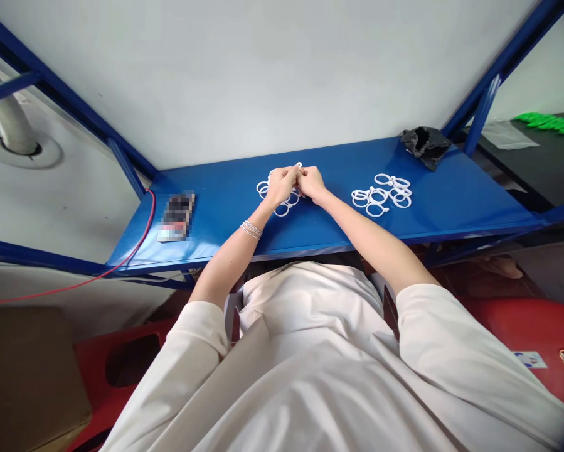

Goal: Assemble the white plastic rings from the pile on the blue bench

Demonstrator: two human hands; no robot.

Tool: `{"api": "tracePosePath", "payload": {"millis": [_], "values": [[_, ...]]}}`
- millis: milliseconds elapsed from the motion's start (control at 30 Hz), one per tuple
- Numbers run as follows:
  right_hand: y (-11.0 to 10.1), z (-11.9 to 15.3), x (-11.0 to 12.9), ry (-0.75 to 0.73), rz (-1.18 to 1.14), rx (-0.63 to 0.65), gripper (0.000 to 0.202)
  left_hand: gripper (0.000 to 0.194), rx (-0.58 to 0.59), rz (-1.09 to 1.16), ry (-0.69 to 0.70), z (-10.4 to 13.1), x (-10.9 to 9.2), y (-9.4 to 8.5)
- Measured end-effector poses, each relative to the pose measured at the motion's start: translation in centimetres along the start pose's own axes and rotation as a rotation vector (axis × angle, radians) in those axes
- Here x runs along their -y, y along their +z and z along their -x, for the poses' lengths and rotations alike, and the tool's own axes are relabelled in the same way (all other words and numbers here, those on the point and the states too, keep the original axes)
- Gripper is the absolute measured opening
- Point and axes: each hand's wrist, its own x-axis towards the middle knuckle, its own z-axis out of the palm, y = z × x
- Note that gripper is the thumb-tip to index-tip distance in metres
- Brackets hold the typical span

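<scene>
My left hand (282,184) and my right hand (310,182) meet over the blue table (329,229), fingers closed and fingertips together. A small white ring piece (299,165) pokes out between them, pinched by both hands. Beneath and around my left hand lie several white rings (282,209), partly hidden by it. Further right on the table is a second group of white rings (376,196), overlapping one another, with no hand touching them.
A blurred-out flat item (177,216) lies at the table's left, beside a red cable (143,238). A crumpled black bag (425,145) sits at the back right. Blue frame posts stand at both ends. Green items (548,122) rest on a dark surface at far right.
</scene>
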Motion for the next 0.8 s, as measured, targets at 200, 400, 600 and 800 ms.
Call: {"api": "tracePosePath", "payload": {"millis": [200, 400, 600, 800], "values": [[-0.8, 0.1, 0.6, -0.027, 0.029, 0.007, 0.066, 0.069, -0.033, 0.049, -0.014, 0.3, -0.4, 0.1], [-2.0, 0.4, 1.5, -0.266, 0.240, -0.083, 0.067, 0.064, -0.143, -0.066, -0.005, 0.0, 0.2, 0.0], [-2.0, 0.7, 1.8, -0.328, 0.273, -0.096, 0.069, 0.060, -0.275, -0.101, -0.070, -0.4, 0.4, -0.8], [-2.1, 0.5, 1.6, -0.373, 0.263, -0.103, 0.070, 0.050, -0.284, -0.143, -0.052, -0.4, -0.3, -0.9]]}}
